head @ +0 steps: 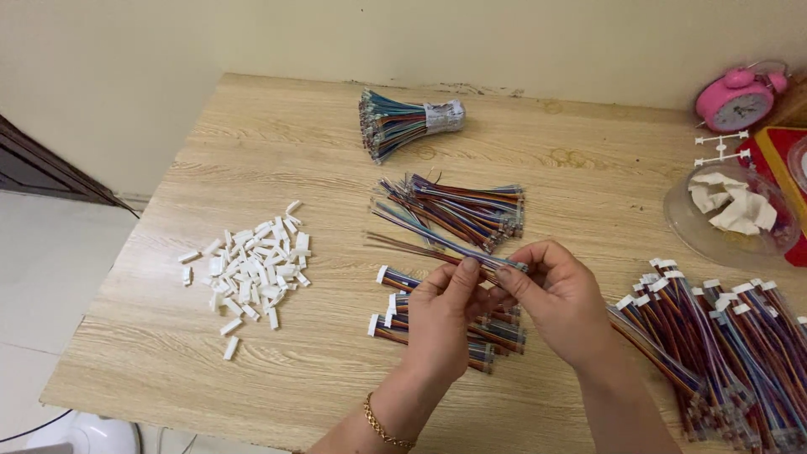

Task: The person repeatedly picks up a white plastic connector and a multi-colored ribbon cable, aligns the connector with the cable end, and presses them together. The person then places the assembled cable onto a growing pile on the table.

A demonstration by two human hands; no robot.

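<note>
Pinching one multicoloured wire strip [437, 248] between both hands above mid-desk: left hand [441, 324], gold bracelet [382, 427] on wrist, grip clenched on strip near its end; right hand [559, 298] grip grasping same strip at fingertips. Lying just under hands: small pile of strips with white connectors fitted [395, 319]. Resting right: large heap of finished strips [723, 345]. Sitting left: scattered white connector housings [252, 269]. Lying further back: loose wire strips [462, 210], then taped wire bundle [403, 122]. Standing far right on wooden desk [252, 151]: clear bowl [681, 227], pink alarm clock [735, 99].
</note>
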